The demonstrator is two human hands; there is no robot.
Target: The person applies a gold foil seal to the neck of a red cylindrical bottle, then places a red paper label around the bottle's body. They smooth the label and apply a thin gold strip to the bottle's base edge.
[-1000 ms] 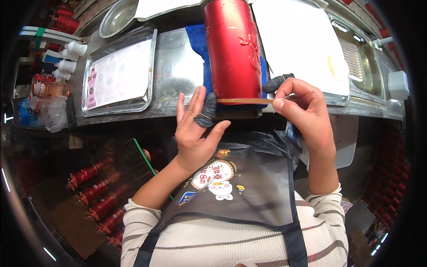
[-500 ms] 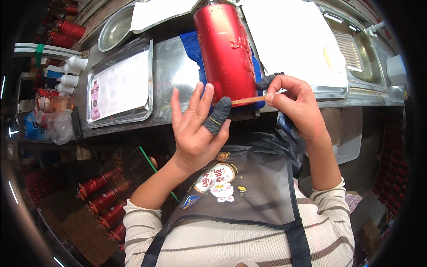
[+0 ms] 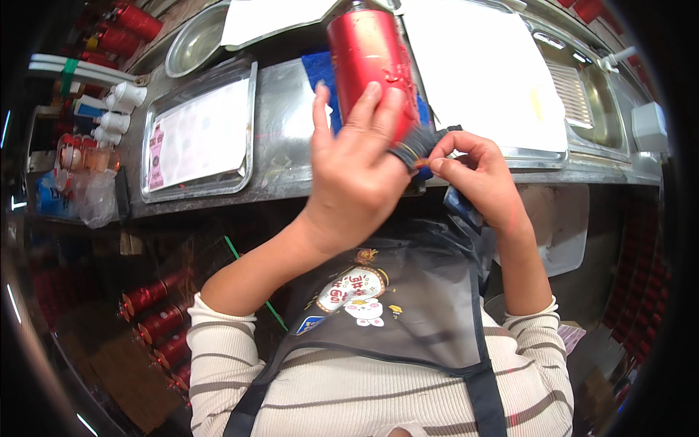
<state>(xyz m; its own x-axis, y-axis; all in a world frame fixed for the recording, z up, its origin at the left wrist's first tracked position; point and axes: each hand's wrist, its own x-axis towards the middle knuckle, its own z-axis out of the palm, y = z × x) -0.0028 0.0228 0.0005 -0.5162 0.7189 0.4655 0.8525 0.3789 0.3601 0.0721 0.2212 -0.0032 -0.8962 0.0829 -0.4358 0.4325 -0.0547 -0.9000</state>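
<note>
The red cylinder (image 3: pixel 370 62) stands on its lower end at the near edge of the steel table (image 3: pixel 284 131), on a blue cloth (image 3: pixel 319 69). Its long axis runs near upright, the top leaning a little away from the person and to the left in the picture, so the upper end points toward the far side of the table.

Against the picture of half a second ago, the left hand (image 3: pixel 357 171) has risen and moved closer to the camera, and now covers the cylinder's lower part; the cylinder itself shows higher in the view.

The left hand's grip lies spread against the near side of the cylinder, fingers (image 3: pixel 368 109) stretched up its wall, a dark cot on one fingertip; whether it clasps around cannot be told. The right hand (image 3: pixel 477 175) is pinched, thumb and forefinger closed at the cylinder's lower right edge on a small dark piece (image 3: pixel 437 138), too small to name.

To the left lies a steel tray (image 3: pixel 200 138) lined with white paper, to the right a larger white sheet (image 3: pixel 484 69).
</note>
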